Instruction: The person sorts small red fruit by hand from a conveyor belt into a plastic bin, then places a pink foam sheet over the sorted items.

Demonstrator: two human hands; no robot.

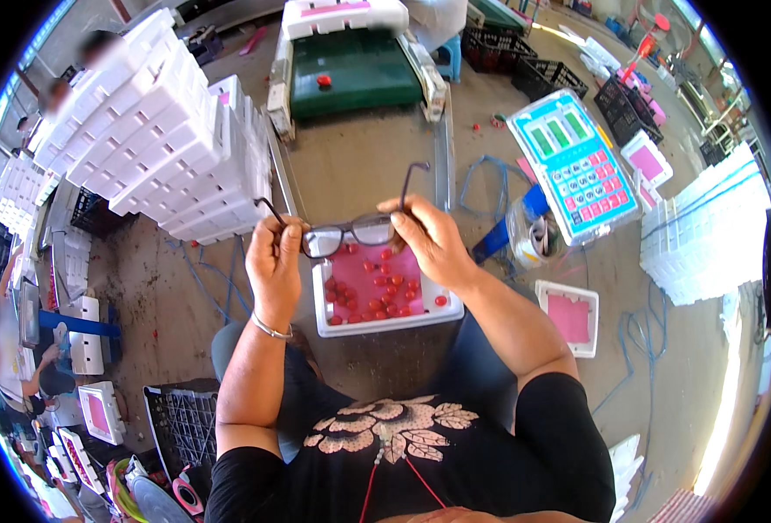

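Observation:
A pair of dark-framed eyeglasses (346, 229) is held up between my two hands, its temples unfolded and pointing away from me. My left hand (274, 261) pinches the frame at its left hinge; a metal bangle circles that wrist. At the opposite hinge, the thumb and fingers of my right hand (428, 238) grip the frame. Below the glasses lies a white foam tray (392, 325) with a pink liner, holding many small red tomatoes (376, 305). One tomato (441, 301) sits on the tray's right rim.
Ahead is a green conveyor belt (356, 72) with one red tomato. Tall stacks of white foam trays (163, 131) stand on the left, more (705, 229) on the right. A blue scale panel (575, 167) rises front right. Black crates and loose blue straps lie around; co-workers are far left.

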